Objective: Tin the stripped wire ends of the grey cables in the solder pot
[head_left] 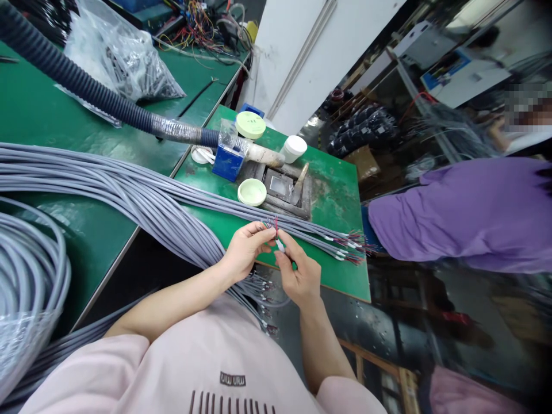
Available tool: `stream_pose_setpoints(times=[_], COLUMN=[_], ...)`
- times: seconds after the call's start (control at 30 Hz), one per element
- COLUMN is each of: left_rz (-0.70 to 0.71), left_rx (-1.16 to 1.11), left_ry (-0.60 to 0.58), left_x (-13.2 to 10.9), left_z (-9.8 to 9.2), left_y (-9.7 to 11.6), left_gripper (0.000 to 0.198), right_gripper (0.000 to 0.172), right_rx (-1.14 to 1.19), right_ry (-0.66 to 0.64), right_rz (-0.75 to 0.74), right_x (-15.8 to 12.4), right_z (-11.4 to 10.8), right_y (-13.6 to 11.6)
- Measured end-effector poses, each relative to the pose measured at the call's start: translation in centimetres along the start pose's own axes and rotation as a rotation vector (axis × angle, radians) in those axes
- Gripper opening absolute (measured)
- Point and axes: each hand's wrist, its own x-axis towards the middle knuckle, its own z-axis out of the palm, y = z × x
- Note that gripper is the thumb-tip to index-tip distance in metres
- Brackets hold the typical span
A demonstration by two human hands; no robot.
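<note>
In front of my chest, both hands meet at the stripped end of a grey cable (280, 246), where thin red and dark wires (276, 223) fan upward. My left hand (248, 247) pinches the wires between thumb and fingertips. Closed on the cable end beside its white band is my right hand (301, 270). A thick bundle of grey cables (142, 198) runs across the bench behind my hands. Its stripped ends (351, 244) with white bands and fine wires lie at the bench's right edge. More cable ends (263, 296) hang below my hands.
Beyond my hands stand a solder pot (279, 185) with a scraper (299, 184), a fume hose (172, 129), a green tub (252, 192), a white jar (294, 149) and a blue box (227, 163). A coiled cable (34, 276) sits left. A person in purple (466, 215) is at right.
</note>
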Motion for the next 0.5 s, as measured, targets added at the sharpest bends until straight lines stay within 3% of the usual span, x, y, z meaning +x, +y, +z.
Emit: stream_pose_setpoints(times=[0.33, 0.5], left_rz=[0.256, 0.395], left_rx=[0.199, 0.327], left_ry=[0.077, 0.056], left_x=[-0.3, -0.1], left_z=[-1.3, -1.8], left_y=[-0.7, -0.4], left_gripper=[0.023, 0.022], right_gripper=[0.047, 0.046], right_rx=[-0.011, -0.027], right_ry=[-0.094, -0.148], right_rz=[-0.037, -0.083], right_x=[0.9, 2.1], right_z=[0.0, -0.2], right_y=[1.0, 1.1])
